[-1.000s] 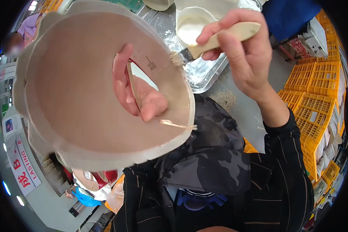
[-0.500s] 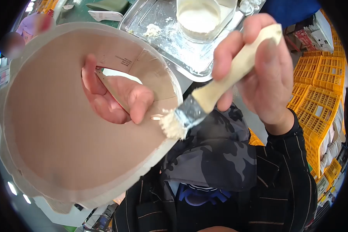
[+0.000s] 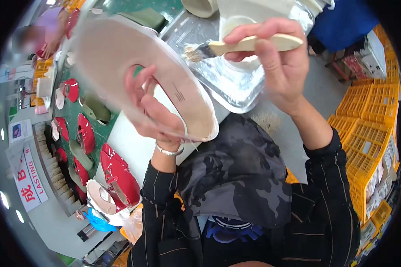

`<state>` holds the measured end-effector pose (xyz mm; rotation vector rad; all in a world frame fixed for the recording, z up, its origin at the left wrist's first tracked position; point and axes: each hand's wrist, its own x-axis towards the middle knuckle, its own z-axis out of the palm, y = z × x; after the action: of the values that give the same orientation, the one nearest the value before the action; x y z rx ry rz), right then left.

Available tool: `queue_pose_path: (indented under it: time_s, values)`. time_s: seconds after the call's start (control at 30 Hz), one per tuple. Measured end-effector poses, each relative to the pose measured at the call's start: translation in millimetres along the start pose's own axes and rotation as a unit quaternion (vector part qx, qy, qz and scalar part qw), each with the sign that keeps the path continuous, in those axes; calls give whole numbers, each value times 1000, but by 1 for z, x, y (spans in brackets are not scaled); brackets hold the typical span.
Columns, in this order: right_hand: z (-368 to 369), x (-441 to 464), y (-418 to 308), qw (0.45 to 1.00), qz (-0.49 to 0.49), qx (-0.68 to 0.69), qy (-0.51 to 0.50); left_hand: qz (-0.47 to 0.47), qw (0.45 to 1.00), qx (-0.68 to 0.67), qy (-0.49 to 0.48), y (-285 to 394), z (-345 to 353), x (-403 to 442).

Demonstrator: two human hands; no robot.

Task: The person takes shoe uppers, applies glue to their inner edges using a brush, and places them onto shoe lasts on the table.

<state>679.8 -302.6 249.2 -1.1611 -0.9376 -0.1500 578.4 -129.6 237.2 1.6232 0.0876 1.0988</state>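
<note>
My left hand (image 3: 158, 109) holds a beige-pink shoe upper (image 3: 104, 55), with fingers passing through its foot opening. Its underside faces me, tilted and partly blurred, with a pale rim and small print on the lining. In my right hand (image 3: 283, 66) is a flat brush (image 3: 240, 45), gripped by its pale wooden handle. The bristles look clotted with whitish stuff and point left, over the metal tray (image 3: 236, 107) and apart from the upper's edge. Behind my right hand stands a whitish container (image 3: 236, 20), largely hidden.
Glossy red shoes (image 3: 116, 173) and olive green ones (image 3: 96, 111) lie on the green bench at left. Yellow crates (image 3: 361, 120) are stacked at right beside a white box (image 3: 370, 55). Another person's hand (image 3: 53, 46) shows at the far upper left.
The brush has moved up and away from the upper's rim, its bristles now over the tray. The upper has shifted up and away from me, turning to a narrower tilt. More of the bench shows.
</note>
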Motion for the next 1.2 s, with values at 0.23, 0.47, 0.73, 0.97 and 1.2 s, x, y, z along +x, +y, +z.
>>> queue_pose_path:
  time_s: [0.23, 0.47, 0.73, 0.97, 1.2]
  values:
    - [5, 94, -9, 986, 69, -75, -133, -4, 946, 255, -198, -24, -97, 83]
    - [-14, 139, 18, 944, 173, -97, -262, -158, 867, 412, -231, -98, -69, 226]
    - [-17, 138, 24, 940, 243, -49, -233, -97, 815, 532, -211, -191, -1, 253]
    - [-19, 139, 25, 938, 269, -42, -213, -29, 860, 490, -138, -210, -18, 232]
    - [-16, 142, 16, 941, 262, -53, -209, -118, 918, 344, -155, -138, -108, 111]
